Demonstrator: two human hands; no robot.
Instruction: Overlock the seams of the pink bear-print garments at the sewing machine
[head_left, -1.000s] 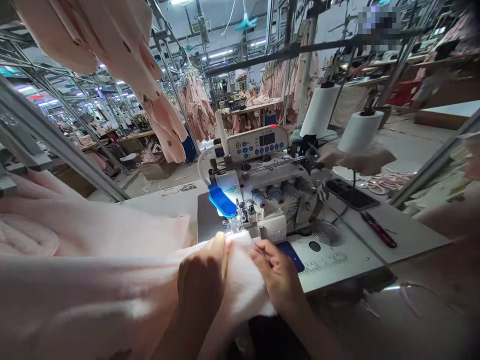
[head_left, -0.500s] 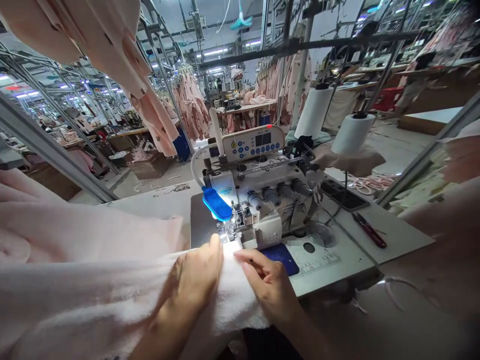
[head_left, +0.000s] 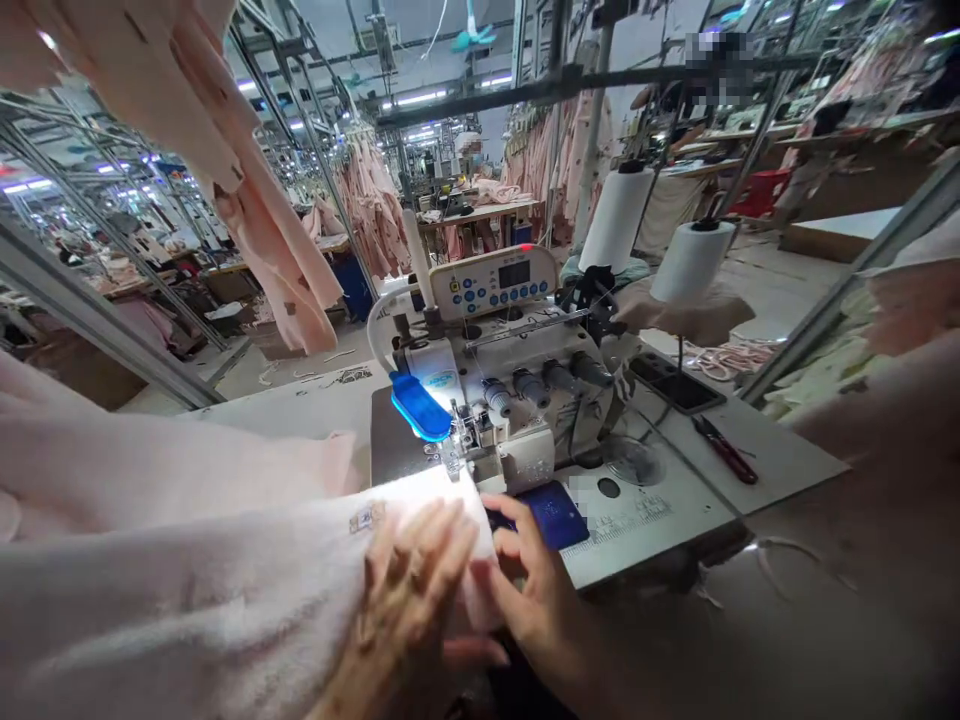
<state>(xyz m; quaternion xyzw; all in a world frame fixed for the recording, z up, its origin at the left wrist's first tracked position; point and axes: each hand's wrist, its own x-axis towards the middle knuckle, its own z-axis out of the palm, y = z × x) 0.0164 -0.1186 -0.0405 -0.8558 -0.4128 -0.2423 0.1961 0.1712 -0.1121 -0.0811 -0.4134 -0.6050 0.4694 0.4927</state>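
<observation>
Both hands (head_left: 420,590) flat on fabric (head_left: 225,590) (fingers spread).

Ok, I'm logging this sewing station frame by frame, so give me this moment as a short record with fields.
Setting: garment workshop, head view
Left hand: flat on the pale pink fleece fabric, fingers spread
Right hand: at the fabric's right edge, fingers curled by the blue plate
Machine: overlock machine, work light on, fabric edge at the presser foot
Nearby: two white thread cones, red-handled snips, phone
</observation>
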